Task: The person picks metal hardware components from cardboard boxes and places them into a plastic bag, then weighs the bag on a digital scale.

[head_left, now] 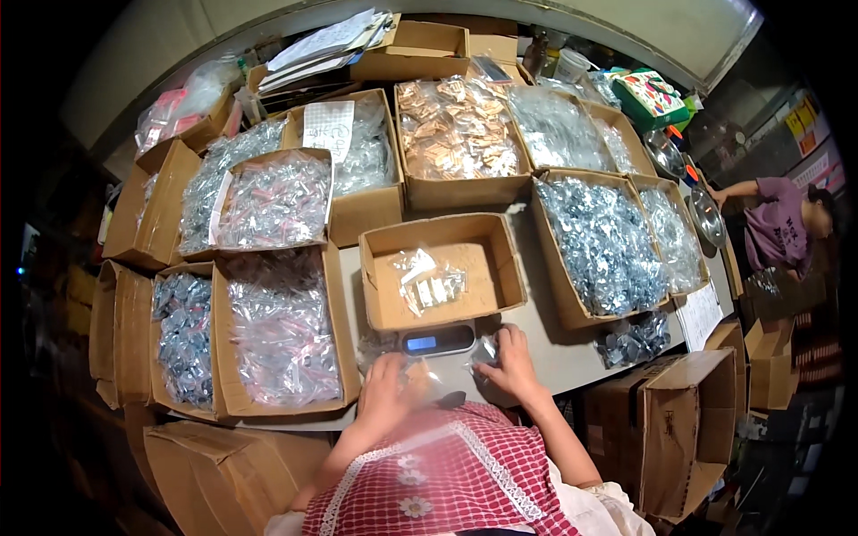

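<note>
At the table's near edge, my left hand [382,386] is smeared by motion, with clear plastic [431,375] at its fingers. My right hand [511,364] is closed on a small clear plastic bag [483,351], whose contents I cannot make out. Between and just beyond my hands lies a digital scale [438,340] with a lit blue display. Behind the display, an open cardboard box [487,308] holds several small clear bags of pale pieces [433,288]. Whether this box rests on the scale is hidden.
Boxes of bagged parts crowd around: silvery metal pieces [599,246] at right, copper-coloured pieces [460,129] at the back, red-edged bags [281,330] at left. Loose dark bagged parts [633,339] lie at the right edge. Another person [786,223] is at far right.
</note>
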### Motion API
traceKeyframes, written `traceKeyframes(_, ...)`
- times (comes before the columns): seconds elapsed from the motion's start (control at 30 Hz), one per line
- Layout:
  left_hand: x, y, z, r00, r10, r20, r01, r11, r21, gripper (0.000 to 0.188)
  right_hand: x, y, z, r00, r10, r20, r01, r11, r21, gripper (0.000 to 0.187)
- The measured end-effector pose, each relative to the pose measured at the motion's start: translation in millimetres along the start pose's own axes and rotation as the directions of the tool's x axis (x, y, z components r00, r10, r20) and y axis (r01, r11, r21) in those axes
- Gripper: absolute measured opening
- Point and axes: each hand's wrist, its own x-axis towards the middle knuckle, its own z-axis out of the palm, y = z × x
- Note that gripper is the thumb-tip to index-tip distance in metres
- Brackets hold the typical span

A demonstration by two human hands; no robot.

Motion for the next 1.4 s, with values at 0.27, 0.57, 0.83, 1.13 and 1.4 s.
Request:
traceKeyframes(0.27,-9.1,20.7,-20.7,0.988,0.1,-0.115,-0.098,0.995,0.027,0.026,27.9,-37.2,-79.2,0.925,0.24,0.293,-0.361,0.326,0.874,0.041)
traceKeyframes(0.57,39.9,13.1,-11.8,0.979,-0.155,-0.136,0.2,0.877,0.438,0.036,86.0,-52.5,-35.4,0.971,0.141,-0.191,0.056,0.644,0.763,0.027)
traceKeyframes(0.83,24.5,31.5,-37.0,0.923,0.213,-0.32,-0.155,0.968,0.199,0.015,50.1,-70.8,-45.6,0.995,0.042,-0.092,0.046,0.621,0.782,0.027)
traceKeyframes(1.13,24.8,66.0,-78.7,0.987,-0.108,-0.121,-0.044,0.539,-0.841,0.018,58.7,-114.8,-61.8,0.926,-0.168,0.337,-0.229,0.459,0.859,0.054)
traceKeyframes(1.4,35.5,24.6,-60.3,0.968,0.201,-0.152,-0.105,0.871,0.481,0.033,117.5,-68.7,-59.9,0.88,-0.143,-0.452,0.367,0.81,0.458,0.035)
